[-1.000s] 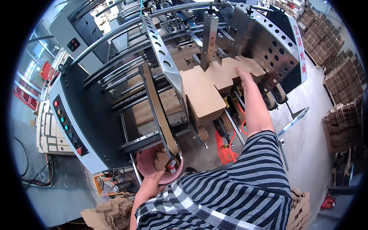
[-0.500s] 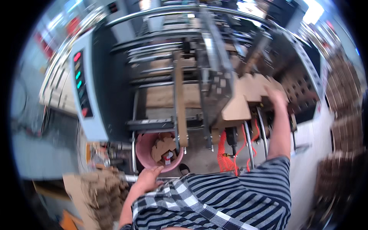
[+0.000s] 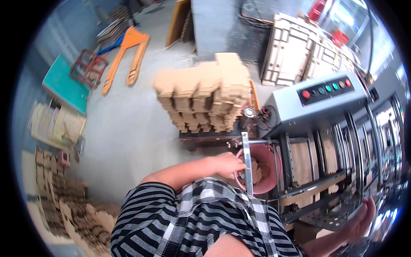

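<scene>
At the front bar of the machine, my left hand (image 3: 229,165) has its fingers curled against a flat metal bar (image 3: 248,165). Just beyond that bar stands a pink bucket (image 3: 277,165) holding cardboard scraps (image 3: 259,172). My right hand (image 3: 361,219), slightly blurred, is over the right part of the machine with fingers stretched out and nothing in them. A perforated metal plate (image 3: 327,217) lies beside it, and a brown cardboard piece (image 3: 306,232) shows below, partly covered by my right forearm.
A tall stack of die-cut cardboard (image 3: 203,88) stands on a low dark table (image 3: 192,139). To its right is a grey control box (image 3: 317,100) with coloured buttons. Farther off are an orange pallet truck (image 3: 132,40) and leaning white boards (image 3: 287,51). More cardboard piles (image 3: 81,218) lie lower left.
My view has swung left, bringing the cardboard stack and floor into sight. My right hand has left the cardboard sheet on the machine. The left hand stays by the bar.
</scene>
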A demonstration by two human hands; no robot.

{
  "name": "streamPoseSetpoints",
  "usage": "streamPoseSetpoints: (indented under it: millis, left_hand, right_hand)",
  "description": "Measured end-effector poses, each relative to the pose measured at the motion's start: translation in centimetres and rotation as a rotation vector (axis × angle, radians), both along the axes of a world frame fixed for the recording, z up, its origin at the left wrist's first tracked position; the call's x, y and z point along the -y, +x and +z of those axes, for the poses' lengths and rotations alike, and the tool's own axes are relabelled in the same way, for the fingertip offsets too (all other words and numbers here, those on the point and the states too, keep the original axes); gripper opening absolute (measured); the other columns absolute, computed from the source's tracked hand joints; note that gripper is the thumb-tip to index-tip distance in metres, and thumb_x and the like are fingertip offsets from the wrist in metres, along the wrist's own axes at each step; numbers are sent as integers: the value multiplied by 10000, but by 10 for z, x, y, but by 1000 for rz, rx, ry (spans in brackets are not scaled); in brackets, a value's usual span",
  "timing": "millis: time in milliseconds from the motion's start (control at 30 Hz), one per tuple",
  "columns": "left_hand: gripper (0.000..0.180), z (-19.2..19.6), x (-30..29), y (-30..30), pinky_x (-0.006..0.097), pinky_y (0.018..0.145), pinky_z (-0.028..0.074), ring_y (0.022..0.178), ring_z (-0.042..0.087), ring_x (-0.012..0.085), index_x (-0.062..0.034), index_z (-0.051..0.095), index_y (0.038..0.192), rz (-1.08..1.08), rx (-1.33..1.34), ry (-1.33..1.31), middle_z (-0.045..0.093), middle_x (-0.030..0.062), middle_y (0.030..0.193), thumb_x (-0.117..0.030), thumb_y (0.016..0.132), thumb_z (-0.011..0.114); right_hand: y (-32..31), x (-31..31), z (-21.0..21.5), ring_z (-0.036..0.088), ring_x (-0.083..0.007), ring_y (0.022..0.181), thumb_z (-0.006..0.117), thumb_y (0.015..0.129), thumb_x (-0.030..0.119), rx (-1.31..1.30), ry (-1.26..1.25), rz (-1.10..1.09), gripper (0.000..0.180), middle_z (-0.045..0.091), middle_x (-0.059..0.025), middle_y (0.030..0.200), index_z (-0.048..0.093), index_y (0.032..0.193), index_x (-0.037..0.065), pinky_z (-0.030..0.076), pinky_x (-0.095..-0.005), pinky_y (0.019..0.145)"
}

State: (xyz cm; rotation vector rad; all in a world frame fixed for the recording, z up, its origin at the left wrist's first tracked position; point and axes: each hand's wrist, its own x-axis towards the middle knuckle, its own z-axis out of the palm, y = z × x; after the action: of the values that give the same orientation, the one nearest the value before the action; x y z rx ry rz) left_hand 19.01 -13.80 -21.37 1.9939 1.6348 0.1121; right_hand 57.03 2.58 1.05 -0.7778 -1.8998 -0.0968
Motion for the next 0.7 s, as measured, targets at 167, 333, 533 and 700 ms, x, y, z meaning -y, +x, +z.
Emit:
streamPoseSetpoints:
  millis: [167,333,533,700]
  left_hand:
    - [648,-26,162,-65,423,896,439,1096,562,294,-109,467,1300,528,-139,-119,579,103,1195,-291,734,723]
    - [588,-84,339,-74,444,818,480,996,606,313,-93,511,1235,1020,-59,-197,617,132,1087,-320,734,721]
    - [536,-74,497,-35,445,861,451,1005,587,323,-82,522,1199,1627,-79,-15,614,143,1053,-313,750,701]
    - [518,-72,573,16,435,905,429,1028,569,324,-74,535,1201,2106,-199,214,615,142,1061,-291,755,686]
  right_hand:
    - [-169,-4,-29,593,-135,814,569,885,-19,-2,-222,541,180,650,-103,936,621,1054,-56,481,-243,748]
    - [-364,121,-97,579,-128,768,636,828,33,253,-487,951,177,656,-76,863,641,991,-36,481,-259,718]
    - [-508,330,-186,631,-354,892,707,744,113,933,-45,1622,314,650,-192,980,643,1026,-11,508,-402,790]
    - [-575,439,-234,668,-282,839,734,718,170,1394,66,1939,360,670,-178,938,652,1028,6,522,-368,743]
